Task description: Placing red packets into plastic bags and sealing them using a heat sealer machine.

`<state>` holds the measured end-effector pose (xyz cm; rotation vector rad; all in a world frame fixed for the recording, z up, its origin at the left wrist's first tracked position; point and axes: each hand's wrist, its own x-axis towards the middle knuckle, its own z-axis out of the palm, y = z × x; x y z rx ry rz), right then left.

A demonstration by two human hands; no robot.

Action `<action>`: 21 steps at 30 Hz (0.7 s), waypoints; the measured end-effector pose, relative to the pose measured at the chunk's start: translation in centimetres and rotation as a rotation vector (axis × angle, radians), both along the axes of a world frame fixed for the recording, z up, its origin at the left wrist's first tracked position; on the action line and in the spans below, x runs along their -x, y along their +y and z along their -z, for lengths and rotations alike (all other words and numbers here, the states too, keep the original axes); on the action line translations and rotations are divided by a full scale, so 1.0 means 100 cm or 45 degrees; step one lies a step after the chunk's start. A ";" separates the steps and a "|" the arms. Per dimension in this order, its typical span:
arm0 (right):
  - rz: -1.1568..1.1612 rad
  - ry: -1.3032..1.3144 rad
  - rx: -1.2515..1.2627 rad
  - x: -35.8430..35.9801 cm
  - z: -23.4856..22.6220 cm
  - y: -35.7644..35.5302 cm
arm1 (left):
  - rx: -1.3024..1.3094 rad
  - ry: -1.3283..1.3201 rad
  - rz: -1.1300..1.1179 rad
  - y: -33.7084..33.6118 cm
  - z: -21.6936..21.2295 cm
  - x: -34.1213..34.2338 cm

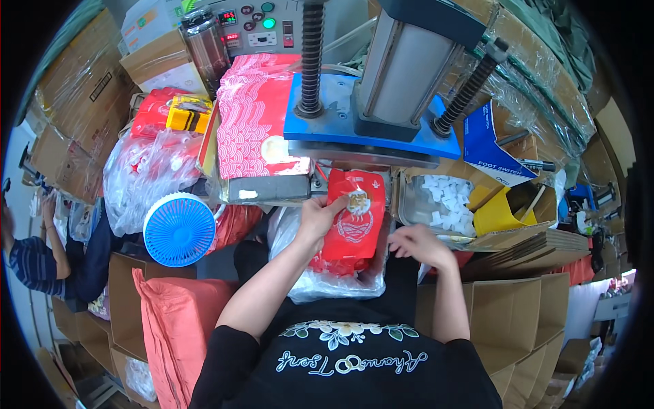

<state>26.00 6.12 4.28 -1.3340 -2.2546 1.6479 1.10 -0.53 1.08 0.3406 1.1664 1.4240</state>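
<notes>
Under the heat press [381, 129] lies a flat red pouch [357, 238] with a gold and white emblem near its upper part. My left hand [323, 219] is closed at the pouch's left edge, its fingertips on the red surface by the emblem. More red pouches [334, 266] rest in clear plastic just below, on my lap. To the right of the pouch my right hand [419, 245] hangs with loosely bent fingers apart and nothing visible in them. It is nearest to a clear tray [412, 201] of small white pieces [446, 204].
A stack of red and pink patterned sheets [252, 116] stands left of the press. A blue fan [179, 230] sits in front of plastic-wrapped bundles [153, 163]. On the right are a blue box [494, 143], a yellow holder [501, 213] and cardboard boxes [504, 307]. Another person [37, 262] is far left.
</notes>
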 end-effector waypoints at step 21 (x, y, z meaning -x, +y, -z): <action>0.645 0.158 -1.151 0.015 0.146 -0.020 | 0.399 0.794 0.080 -0.141 0.172 0.106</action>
